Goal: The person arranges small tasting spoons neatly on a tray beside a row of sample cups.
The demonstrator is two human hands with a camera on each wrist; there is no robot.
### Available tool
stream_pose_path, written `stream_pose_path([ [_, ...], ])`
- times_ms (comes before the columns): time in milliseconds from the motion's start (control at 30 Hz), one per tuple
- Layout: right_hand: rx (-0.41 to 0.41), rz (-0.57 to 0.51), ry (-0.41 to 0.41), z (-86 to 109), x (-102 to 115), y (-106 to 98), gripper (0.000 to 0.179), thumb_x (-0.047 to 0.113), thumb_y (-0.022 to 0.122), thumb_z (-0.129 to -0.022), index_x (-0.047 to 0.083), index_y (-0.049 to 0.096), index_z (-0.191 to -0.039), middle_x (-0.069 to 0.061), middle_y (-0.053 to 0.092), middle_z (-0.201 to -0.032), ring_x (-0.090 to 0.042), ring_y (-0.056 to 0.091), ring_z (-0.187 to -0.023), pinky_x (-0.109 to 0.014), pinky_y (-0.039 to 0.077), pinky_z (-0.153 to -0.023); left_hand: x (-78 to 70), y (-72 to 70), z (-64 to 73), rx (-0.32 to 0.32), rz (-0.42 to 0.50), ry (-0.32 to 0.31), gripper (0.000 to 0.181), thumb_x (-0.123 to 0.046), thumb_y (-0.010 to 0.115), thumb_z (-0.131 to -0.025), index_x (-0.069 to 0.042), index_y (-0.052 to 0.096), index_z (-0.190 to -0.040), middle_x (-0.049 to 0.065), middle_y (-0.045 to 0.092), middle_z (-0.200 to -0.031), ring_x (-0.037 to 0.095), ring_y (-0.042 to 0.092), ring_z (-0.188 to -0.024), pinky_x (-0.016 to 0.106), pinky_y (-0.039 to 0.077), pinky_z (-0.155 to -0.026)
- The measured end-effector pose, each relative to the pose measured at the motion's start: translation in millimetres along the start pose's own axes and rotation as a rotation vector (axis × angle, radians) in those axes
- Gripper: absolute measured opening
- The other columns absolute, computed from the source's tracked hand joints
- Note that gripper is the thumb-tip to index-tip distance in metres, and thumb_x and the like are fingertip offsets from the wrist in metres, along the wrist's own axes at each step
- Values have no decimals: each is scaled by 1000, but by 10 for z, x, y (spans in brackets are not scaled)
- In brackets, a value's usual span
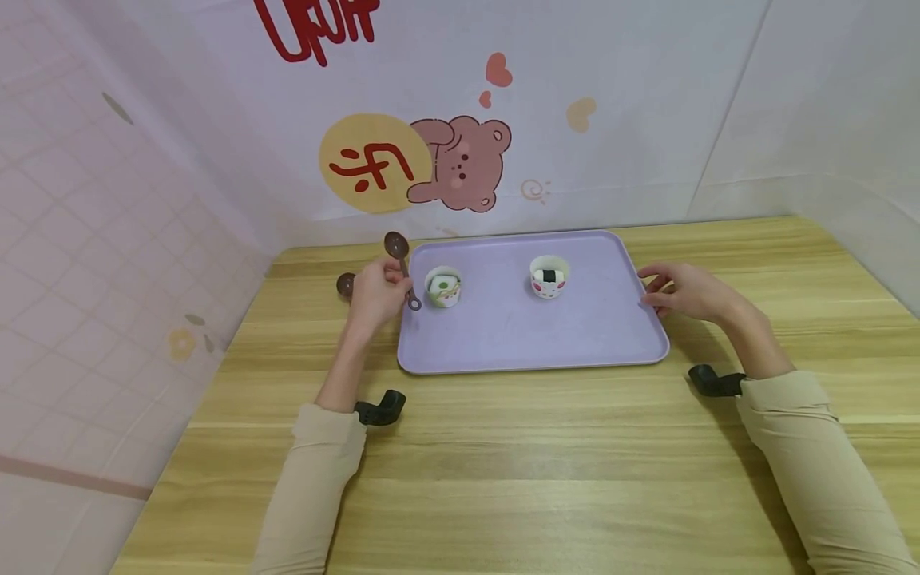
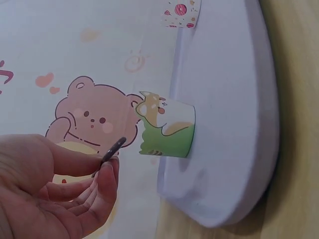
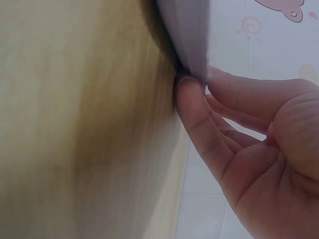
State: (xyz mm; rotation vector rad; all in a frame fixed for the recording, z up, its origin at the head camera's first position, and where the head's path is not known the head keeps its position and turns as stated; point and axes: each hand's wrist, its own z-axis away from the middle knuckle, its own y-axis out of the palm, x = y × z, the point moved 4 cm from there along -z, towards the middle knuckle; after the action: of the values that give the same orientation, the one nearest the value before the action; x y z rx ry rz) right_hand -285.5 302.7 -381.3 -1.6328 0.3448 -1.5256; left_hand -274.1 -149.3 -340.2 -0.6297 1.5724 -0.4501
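My left hand (image 1: 377, 294) pinches the handle of a brown measuring spoon (image 1: 396, 245) by the left edge of the tray, its bowl pointing away. In the left wrist view, thumb and fingertips meet on the dark handle (image 2: 114, 149). A second brown spoon (image 1: 346, 285) shows left of that hand, partly hidden behind it. The lilac tray (image 1: 496, 335) carries a green-patterned paper cup (image 1: 443, 287) at its left and a pink-dotted paper cup (image 1: 549, 279) near its middle. At the tray's right rim, my right hand (image 1: 683, 291) grips the edge between thumb and fingers.
The wood-grain table (image 1: 503, 463) extends in front of the tray and to both sides. Behind it hangs a white backdrop (image 1: 611, 176) printed with a pink bear. Black wrist mounts (image 1: 381, 408) stick out at both cuffs.
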Motion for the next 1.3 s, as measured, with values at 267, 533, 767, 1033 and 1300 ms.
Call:
stream_pose_path([
  [267,1,0,-5,-3,-7,4,46,-4,63,-96,-21,42,-134,-31,63,-103,-28,69,-78,-33,59,-67,-97,37,4,16,49,-12,27,-3,64,-95,6,61,-119,16,67,-96,16,65,-71,18,50,-59],
  [533,-3,17,9,0,11,3,47,-3,63,-96,-21,42,-134,-32,62,-104,-29,70,-78,-34,59,-67,-157,65,8,38,28,-21,27,-9,65,-97,2,61,-121,14,67,-99,20,68,-77,22,50,-62],
  [767,4,3,16,0,8,10,48,-4,62,-97,-22,41,-135,-33,62,-106,-31,69,-82,-35,59,-68,-224,106,-7,50,88,-12,29,-7,66,-97,5,60,-122,15,66,-99,19,67,-77,20,50,-61],
  [1033,1,6,16,-7,1,8,47,-4,63,-96,-21,42,-135,-33,62,-106,-30,69,-80,-34,59,-68,-315,168,3,57,164,20,27,-3,68,-94,8,61,-118,15,66,-90,8,61,-61,16,48,-56],
  [1300,5,-3,26,-12,-32,9,49,-3,63,-97,-21,41,-136,-33,61,-107,-29,69,-81,-33,59,-67,-362,262,-3,79,199,2,27,-2,69,-94,8,62,-118,16,67,-91,13,64,-65,19,52,-58],
])
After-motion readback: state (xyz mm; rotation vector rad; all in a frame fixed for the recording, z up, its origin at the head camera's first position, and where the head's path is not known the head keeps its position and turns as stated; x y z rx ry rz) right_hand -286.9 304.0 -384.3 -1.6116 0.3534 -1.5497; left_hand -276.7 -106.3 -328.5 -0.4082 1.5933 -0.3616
